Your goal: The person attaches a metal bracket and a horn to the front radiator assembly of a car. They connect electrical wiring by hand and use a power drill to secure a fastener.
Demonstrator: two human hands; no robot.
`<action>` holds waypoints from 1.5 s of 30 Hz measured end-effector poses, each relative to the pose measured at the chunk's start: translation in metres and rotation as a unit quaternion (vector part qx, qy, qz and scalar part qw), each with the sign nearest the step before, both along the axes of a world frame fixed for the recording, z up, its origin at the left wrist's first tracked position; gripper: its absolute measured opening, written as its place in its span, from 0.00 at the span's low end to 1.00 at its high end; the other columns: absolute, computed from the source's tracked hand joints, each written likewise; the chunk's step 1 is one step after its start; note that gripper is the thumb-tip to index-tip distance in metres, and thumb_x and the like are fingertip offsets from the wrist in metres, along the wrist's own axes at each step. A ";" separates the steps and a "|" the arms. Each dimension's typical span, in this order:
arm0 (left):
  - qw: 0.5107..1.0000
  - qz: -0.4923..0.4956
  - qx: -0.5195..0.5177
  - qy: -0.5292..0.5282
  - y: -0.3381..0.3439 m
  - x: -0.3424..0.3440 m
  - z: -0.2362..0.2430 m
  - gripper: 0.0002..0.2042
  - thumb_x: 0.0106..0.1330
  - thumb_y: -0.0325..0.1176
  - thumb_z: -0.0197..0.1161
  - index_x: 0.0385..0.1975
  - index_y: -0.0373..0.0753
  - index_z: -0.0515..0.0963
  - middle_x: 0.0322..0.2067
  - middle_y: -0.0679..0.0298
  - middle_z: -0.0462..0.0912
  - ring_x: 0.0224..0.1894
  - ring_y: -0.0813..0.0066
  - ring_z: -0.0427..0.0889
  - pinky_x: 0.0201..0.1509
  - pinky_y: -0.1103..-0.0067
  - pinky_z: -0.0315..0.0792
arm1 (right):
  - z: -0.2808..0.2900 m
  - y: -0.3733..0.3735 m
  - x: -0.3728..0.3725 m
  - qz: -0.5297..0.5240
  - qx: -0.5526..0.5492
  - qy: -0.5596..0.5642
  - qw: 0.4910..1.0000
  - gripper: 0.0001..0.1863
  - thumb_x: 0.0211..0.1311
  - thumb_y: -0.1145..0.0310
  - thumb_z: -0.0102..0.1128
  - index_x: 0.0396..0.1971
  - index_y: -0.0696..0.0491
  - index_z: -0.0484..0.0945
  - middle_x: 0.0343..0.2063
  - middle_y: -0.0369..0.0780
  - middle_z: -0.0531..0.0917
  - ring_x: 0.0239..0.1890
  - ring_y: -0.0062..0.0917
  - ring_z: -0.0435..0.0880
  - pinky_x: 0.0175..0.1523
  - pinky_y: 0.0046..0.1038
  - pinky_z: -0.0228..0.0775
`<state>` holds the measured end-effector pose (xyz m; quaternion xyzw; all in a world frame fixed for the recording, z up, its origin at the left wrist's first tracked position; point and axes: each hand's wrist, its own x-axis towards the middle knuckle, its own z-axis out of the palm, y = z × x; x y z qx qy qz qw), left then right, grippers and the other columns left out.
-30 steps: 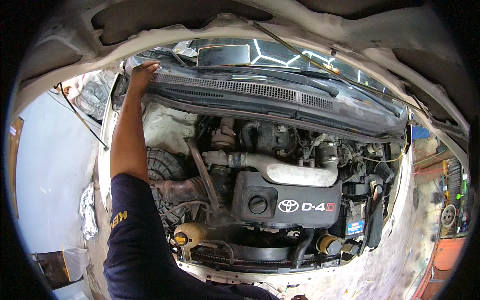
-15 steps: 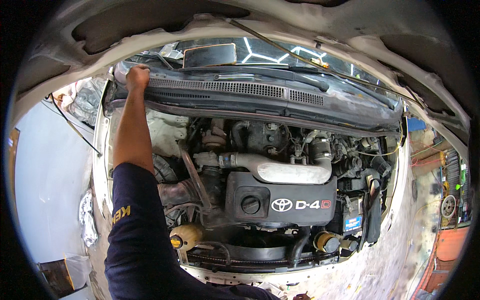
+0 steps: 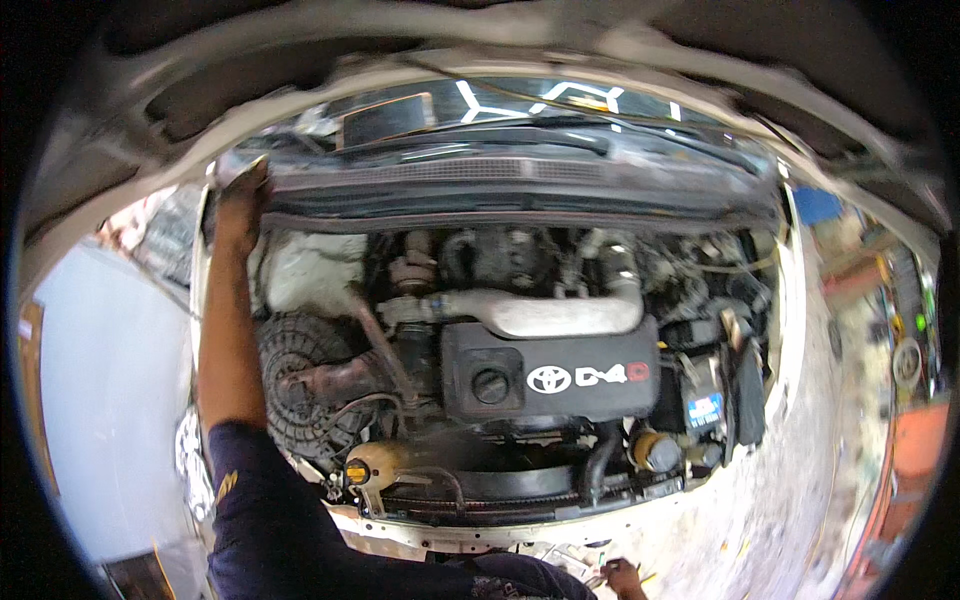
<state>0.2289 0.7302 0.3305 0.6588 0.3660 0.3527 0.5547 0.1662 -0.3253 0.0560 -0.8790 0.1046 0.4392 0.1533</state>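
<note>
while left hand (image 3: 240, 205) fingers clench the cowl panel (image 3: 520, 185) edge at ten o'clock, it looks stiff, brittle plastic; right hand (image 3: 622, 578) grip unclear.

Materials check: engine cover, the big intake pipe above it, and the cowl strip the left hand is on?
Engine cover: likely moulded plastic, matte black, dusty. Intake pipe: looks like bare metal, dull silver-grey, though painted plastic is possible. Cowl strip under the left hand: probably black plastic, matte; motion blur hides its texture.
</note>
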 end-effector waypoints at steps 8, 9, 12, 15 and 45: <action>0.952 -0.226 0.050 0.201 -0.298 -0.040 0.021 0.10 0.70 0.37 0.71 0.42 0.38 0.87 0.36 0.67 0.86 0.42 0.74 0.82 0.54 0.74 0.75 | 0.046 0.060 -0.016 -0.039 0.082 0.026 0.996 0.25 0.69 0.61 0.73 0.58 0.61 0.79 0.41 0.47 0.91 0.45 0.33 0.91 0.51 0.33 0.81; 0.933 -0.276 0.065 0.220 -0.336 -0.049 0.024 0.08 0.69 0.35 0.72 0.41 0.38 0.87 0.35 0.68 0.87 0.41 0.75 0.82 0.52 0.75 0.75 | 0.057 0.075 -0.017 0.008 0.083 0.014 0.996 0.26 0.69 0.61 0.72 0.60 0.60 0.79 0.44 0.47 0.91 0.47 0.34 0.91 0.54 0.33 0.80; 0.873 -0.434 -0.014 0.223 -0.438 -0.080 -0.005 0.10 0.67 0.35 0.76 0.40 0.36 0.87 0.36 0.65 0.88 0.40 0.77 0.84 0.49 0.76 0.78 | 0.080 0.099 -0.036 0.020 0.239 -0.025 0.970 0.24 0.71 0.64 0.71 0.61 0.59 0.78 0.47 0.44 0.90 0.50 0.33 0.89 0.57 0.34 0.80; 0.805 -0.548 -0.021 0.225 -0.543 -0.124 -0.052 0.12 0.70 0.41 0.72 0.37 0.38 0.88 0.37 0.60 0.89 0.41 0.66 0.86 0.50 0.71 0.78 | 0.127 0.127 -0.058 -0.087 0.441 -0.010 0.893 0.20 0.70 0.70 0.73 0.57 0.59 0.78 0.48 0.43 0.90 0.50 0.28 0.88 0.57 0.31 0.80; 0.757 -0.514 0.178 0.362 -0.685 -0.357 -0.451 0.33 0.62 0.34 0.78 0.66 0.30 0.73 0.38 0.55 0.87 0.39 0.65 0.85 0.47 0.70 0.79 | -0.225 0.055 -0.278 -0.174 0.310 -0.199 0.913 0.16 0.70 0.57 0.66 0.41 0.57 0.80 0.31 0.55 0.86 0.39 0.57 0.86 0.47 0.52 0.76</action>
